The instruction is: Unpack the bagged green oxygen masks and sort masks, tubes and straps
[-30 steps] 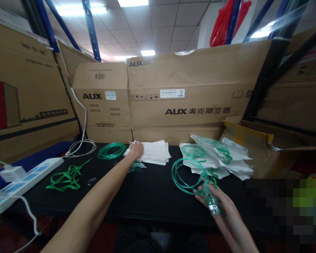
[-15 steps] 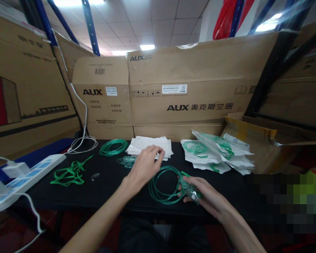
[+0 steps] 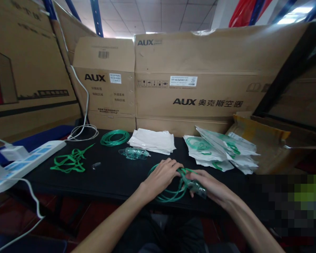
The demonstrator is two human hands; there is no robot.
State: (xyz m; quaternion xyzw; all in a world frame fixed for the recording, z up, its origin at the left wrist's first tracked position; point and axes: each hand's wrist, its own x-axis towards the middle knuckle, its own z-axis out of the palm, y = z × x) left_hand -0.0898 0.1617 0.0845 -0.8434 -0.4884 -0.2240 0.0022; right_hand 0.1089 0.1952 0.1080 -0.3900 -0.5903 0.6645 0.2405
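Black worktop (image 3: 116,181), cardboard boxes (image 3: 200,56) behind. Coiled green tubing (image 3: 171,200) at the near side, below the white stack (image 3: 152,140). Right hand (image 3: 209,184): closed around a clear plastic piece (image 3: 199,189) beside the coil. Left hand (image 3: 163,174): over the coil, fingers bent; cannot tell whether gripping. Filled packets (image 3: 209,154) farther right.

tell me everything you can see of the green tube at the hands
The green tube looks like thin, see-through plastic, wound in several loose loops. It is over the front of the black table; whether it rests there is unclear. The left hand covers part of it; its right side gathers at the clear plastic piece in the right hand.
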